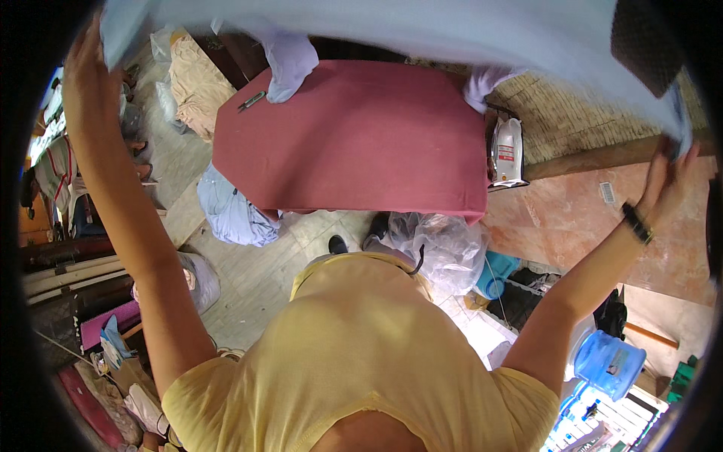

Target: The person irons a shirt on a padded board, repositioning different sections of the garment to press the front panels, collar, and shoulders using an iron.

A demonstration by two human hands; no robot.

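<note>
— What is being held up?

— A pale blue cloth point(422, 30) is being stretched wide across the far top of the view, above the red board point(354, 135).

— How is it being gripped?

— Its left corner is being pinched by the left hand point(83, 56), raised high at far left. Its right edge is being clasped by the right hand point(670, 177), fingers closed on the fabric; a dark watch point(637, 224) is being worn on that wrist.

— What is lying around the board?

— An iron point(506, 151) is being kept upright at its right edge. Scissors point(252, 100) are resting at its far left corner, beside a white garment point(290, 60). A blue bundle point(230, 211) is being left on the floor at the left, and a clear bag point(444, 245) nearer. A water jug point(610, 361) is standing at near right.
</note>
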